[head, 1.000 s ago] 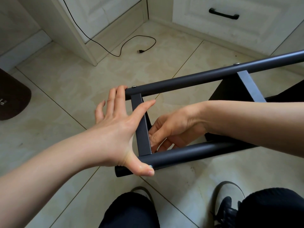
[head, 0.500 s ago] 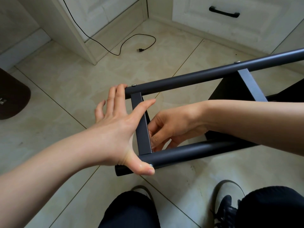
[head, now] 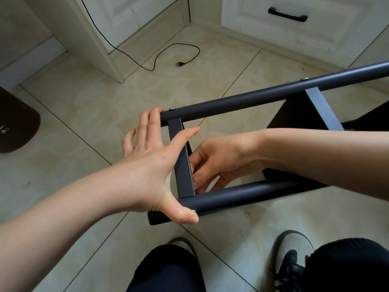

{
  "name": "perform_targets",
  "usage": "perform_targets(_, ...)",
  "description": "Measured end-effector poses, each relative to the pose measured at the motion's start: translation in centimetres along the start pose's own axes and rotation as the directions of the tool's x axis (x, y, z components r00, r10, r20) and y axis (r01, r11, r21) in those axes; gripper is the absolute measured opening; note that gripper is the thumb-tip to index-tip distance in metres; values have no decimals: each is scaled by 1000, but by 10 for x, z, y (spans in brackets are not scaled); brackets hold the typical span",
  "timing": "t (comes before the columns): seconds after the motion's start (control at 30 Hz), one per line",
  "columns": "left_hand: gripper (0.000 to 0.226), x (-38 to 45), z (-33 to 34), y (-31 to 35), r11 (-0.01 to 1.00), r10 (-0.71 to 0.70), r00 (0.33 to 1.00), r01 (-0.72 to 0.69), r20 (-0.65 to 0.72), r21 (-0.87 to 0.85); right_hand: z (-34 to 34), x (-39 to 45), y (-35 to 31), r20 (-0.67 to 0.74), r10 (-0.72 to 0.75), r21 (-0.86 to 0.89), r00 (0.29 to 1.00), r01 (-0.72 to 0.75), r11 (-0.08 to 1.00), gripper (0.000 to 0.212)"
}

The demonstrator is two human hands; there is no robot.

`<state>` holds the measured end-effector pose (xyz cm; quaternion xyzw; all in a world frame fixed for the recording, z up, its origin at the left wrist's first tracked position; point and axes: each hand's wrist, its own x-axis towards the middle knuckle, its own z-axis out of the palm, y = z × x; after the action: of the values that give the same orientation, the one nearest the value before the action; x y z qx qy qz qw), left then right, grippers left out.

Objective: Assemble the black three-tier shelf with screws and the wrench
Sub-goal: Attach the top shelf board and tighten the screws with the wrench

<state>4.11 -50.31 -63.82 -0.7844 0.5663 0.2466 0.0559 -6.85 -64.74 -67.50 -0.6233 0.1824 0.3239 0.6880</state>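
The black shelf lies on its side on the tile floor. Its upper pole [head: 252, 100] and lower pole [head: 242, 192] are joined by an end tier [head: 183, 165] and a second tier [head: 324, 110]. Silver screw heads [head: 172, 109] show on the poles. My left hand [head: 151, 165] is spread flat, fingertips on the upper pole's end and thumb on the lower pole beside a screw [head: 194, 211]. My right hand [head: 219, 163] reaches between the poles, its fingers curled at the end tier's inner edge. No wrench is in sight.
A black cable with a plug [head: 179, 63] lies on the floor beyond the shelf. A dark mat [head: 14, 127] sits at the left edge. White cabinets with a black drawer handle [head: 287, 16] line the back. My knees and a shoe [head: 290, 253] are at the bottom.
My right hand's fingers have shifted slightly behind the end tier. My left hand and the shelf have stayed in place.
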Motion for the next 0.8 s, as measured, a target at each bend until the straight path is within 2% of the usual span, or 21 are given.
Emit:
perform_targets(0.1,144,1,0,0,1000,-3,1000,3,4,-3,-2,-1,1,7,0,3,1000,0,1000,23)
perform_targets(0.2,144,1,1,0,1000,-6,1000,6,7,-5,-4,-3,1,16,-14,8,1000,14,1000,7)
perform_targets(0.5,144,1,2,0,1000,-16,1000,16,10,0,-7,-6,2,43,-21,15,999,20,1000,11)
perform_targets(0.63,144,1,2,0,1000,-22,1000,22,17,10,-6,-1,2,79,-29,94,996,21,995,10)
perform_targets(0.8,141,1,3,3,999,-29,1000,29,8,17,-8,2,1,159,47,121,986,-67,990,11)
